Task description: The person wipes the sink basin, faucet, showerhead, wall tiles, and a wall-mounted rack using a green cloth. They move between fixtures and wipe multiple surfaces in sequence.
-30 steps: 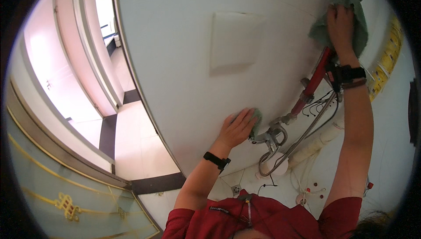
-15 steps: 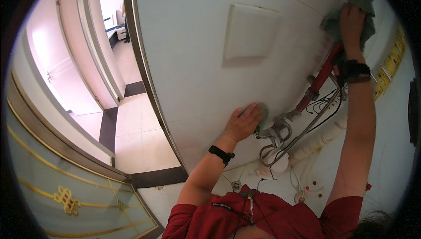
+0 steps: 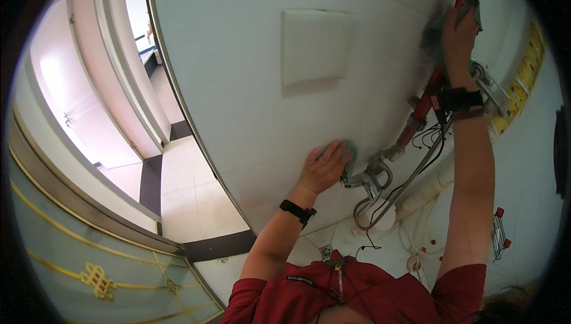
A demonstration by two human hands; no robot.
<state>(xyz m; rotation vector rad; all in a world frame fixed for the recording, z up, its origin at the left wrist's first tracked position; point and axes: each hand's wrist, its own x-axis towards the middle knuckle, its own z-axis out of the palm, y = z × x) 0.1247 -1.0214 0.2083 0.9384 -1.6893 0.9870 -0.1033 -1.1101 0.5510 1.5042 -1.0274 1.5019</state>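
Note:
My right hand (image 3: 459, 44) is closed over a grey-green cloth (image 3: 433, 33) around the upper part of a red pipe (image 3: 419, 111) that runs up the wall. Lower on the left, my left hand (image 3: 324, 166) presses a green cloth (image 3: 351, 152) against the white wall, with its fingers curved over it. Just right of this cloth sits a metal faucet (image 3: 373, 178) at the pipe's lower end. Parts of both cloths are hidden beneath my hands.
A square white cover (image 3: 315, 47) projects from the wall. Metal hose and dark wires (image 3: 437, 136) hang beside the pipe. At the left, a doorway opens past a dark threshold (image 3: 220, 245), near a glass door with gold trim (image 3: 98, 280). A floor drain (image 3: 326, 251) lies below.
My right hand and its cloth have slid down the red pipe, baring its top and a grey fitting there. My left hand stays in nearly the same place; the view has shifted slightly.

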